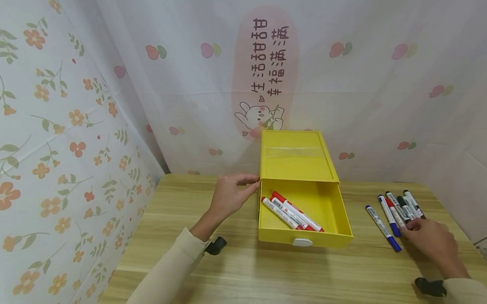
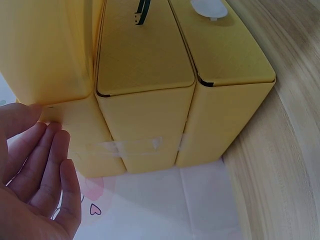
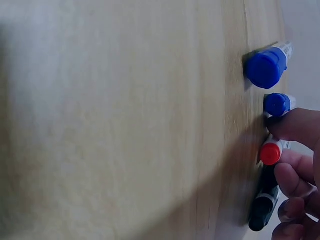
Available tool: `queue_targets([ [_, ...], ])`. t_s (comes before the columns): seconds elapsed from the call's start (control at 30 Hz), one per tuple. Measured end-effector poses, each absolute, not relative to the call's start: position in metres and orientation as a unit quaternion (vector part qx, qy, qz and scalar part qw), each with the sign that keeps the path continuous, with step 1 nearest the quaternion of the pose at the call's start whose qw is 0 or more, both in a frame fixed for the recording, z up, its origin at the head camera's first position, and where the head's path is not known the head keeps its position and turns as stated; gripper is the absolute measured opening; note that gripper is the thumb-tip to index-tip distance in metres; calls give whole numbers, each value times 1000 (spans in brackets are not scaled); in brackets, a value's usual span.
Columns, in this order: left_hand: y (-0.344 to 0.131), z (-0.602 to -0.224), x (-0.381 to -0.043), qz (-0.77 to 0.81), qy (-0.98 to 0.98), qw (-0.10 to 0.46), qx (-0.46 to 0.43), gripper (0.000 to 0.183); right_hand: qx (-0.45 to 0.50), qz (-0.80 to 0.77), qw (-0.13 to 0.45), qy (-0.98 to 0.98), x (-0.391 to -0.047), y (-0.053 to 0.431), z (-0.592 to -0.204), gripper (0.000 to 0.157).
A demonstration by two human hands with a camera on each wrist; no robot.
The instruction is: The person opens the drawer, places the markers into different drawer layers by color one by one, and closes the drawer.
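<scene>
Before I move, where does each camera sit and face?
Head: worn on the head, facing forward and down at the drawer unit; left hand, right hand and sleeves show.
Left wrist: worn there, facing the drawer unit's side and front; left hand shows.
Right wrist: worn there, facing marker ends across the table; right hand partly shows.
Head and left wrist both show the drawer unit.

head: high, downward | wrists: close | head/right share tabletop markers [image 1: 389, 215]

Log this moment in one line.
left hand: at box; right hand: at red marker; drawer: open, three red markers inside
</scene>
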State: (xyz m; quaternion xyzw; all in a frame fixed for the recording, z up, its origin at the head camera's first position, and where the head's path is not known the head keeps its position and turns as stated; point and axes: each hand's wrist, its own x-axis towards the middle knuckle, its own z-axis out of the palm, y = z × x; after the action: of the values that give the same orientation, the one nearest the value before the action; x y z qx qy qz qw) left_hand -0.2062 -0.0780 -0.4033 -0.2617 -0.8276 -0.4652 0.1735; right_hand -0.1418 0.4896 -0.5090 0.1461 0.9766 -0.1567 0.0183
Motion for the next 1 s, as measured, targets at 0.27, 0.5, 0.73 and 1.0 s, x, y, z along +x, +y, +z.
queue_targets([
  [0.27,-78,-403,-206,-466,-827,173,-263,17,162,-164,6,973,-141,488,-511,42],
  [0.5,-78,-403,-206,-466,-828,169,-262,18,163,-174,-25,971,-141,484,-508,45],
  [0.73,-78,-404,-206,-465,-829,171,-262,17,173,-184,-40,967,-141,479,-502,47],
  [1.0,-78,-404,-207,-467,-827,168,-263,18,146,-189,-88,967,-144,470,-493,39],
])
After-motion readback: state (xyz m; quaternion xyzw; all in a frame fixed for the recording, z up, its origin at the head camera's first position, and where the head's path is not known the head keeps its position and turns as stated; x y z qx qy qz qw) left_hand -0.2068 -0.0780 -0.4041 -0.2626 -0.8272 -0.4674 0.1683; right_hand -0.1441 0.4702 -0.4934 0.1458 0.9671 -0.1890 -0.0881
